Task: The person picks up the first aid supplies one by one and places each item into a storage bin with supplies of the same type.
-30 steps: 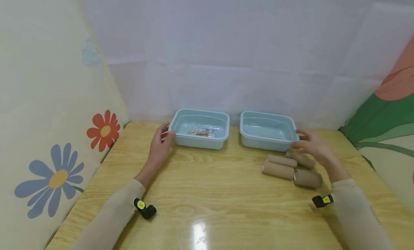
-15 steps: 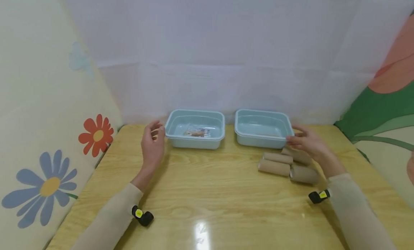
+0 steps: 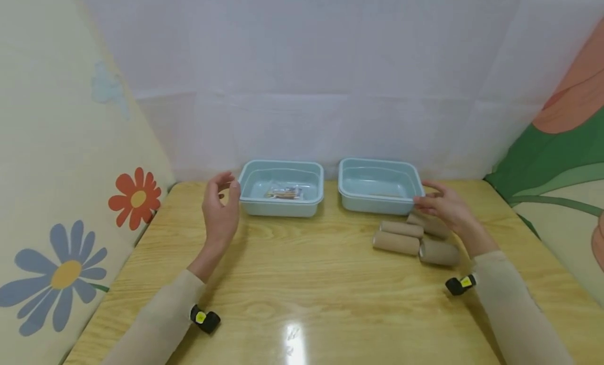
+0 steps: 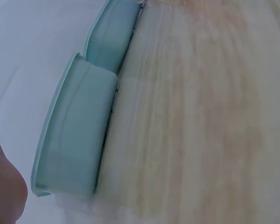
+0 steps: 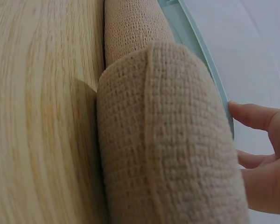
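Note:
Two pale blue plastic bins stand side by side at the back of the table. The left bin (image 3: 280,207) holds a clear packet (image 3: 284,193) with thin sticks inside. Beside its left end is my left hand (image 3: 220,213), fingers loosely bent around nothing. My right hand (image 3: 448,210) touches the right end of the right bin (image 3: 375,203), thumb at the front corner and fingers at the end wall. Several beige rolls (image 3: 396,243) of woven-textured bandage lie in front of that bin, under and near the right wrist. One bandage roll (image 5: 172,140) fills much of the right wrist view.
The wooden table (image 3: 302,281) reaches back to a white cloth wall (image 3: 283,129) close behind the bins. Side panels with painted flowers (image 3: 66,275) border it left and right. A small black camera (image 3: 205,319) sits on each sleeve.
My left hand has drawn away from the left bin's rim to just beside it. The right hand stays at the right bin's end. The head view has shifted slightly; the bins keep their spacing.

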Demonstrator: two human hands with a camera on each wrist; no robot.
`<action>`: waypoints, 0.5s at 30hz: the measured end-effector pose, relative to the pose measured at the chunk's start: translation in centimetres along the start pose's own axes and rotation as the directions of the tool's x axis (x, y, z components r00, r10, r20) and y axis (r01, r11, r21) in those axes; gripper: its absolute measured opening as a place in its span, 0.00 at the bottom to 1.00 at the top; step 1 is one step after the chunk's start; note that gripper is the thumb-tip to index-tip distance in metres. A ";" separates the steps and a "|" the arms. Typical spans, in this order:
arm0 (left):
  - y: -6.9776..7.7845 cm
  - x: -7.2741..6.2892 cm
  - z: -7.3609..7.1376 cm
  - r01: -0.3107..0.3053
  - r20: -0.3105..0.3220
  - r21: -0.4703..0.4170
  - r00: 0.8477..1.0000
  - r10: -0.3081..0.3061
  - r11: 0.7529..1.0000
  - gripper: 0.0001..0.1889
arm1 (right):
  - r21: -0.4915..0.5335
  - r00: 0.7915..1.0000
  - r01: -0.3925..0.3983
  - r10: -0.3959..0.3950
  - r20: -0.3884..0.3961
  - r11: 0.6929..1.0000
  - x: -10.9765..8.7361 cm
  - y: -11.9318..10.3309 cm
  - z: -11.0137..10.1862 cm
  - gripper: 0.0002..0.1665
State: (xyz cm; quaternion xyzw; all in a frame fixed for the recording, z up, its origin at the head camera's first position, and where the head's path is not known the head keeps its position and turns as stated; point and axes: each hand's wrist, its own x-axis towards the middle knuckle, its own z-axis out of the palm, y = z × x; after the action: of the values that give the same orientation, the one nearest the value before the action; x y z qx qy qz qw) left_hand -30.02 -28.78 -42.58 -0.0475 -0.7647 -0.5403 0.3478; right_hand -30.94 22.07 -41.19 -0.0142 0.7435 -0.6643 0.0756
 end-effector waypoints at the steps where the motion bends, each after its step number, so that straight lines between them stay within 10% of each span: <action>1: 0.3 0.0 0.0 -0.030 0.001 -0.005 1.000 0.030 1.000 0.21 | 0.003 1.000 0.003 -0.003 0.002 1.000 0.0 0.0 0.0 0.50; 9: 2.7 -1.3 1.0 -0.219 0.122 -0.029 0.968 0.221 0.975 0.16 | -0.019 1.000 0.004 -0.004 -0.005 1.000 0.2 -0.1 -0.1 0.49; 12: 3.3 -1.8 1.3 -0.320 0.202 -0.007 0.927 0.314 0.947 0.16 | -0.033 1.000 0.005 -0.006 -0.007 0.999 0.3 0.1 -0.4 0.49; 15: 3.6 -2.2 1.6 -0.455 0.298 0.032 0.854 0.426 0.890 0.17 | -0.046 1.000 0.011 -0.011 -0.003 0.999 0.4 0.3 -0.7 0.48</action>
State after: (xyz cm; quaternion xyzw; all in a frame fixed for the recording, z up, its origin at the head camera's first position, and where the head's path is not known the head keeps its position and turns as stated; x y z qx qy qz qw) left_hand -27.57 -25.27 -41.31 -0.2806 -0.8016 -0.3942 0.3512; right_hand -31.41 22.75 -41.44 -0.0191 0.7586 -0.6474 0.0705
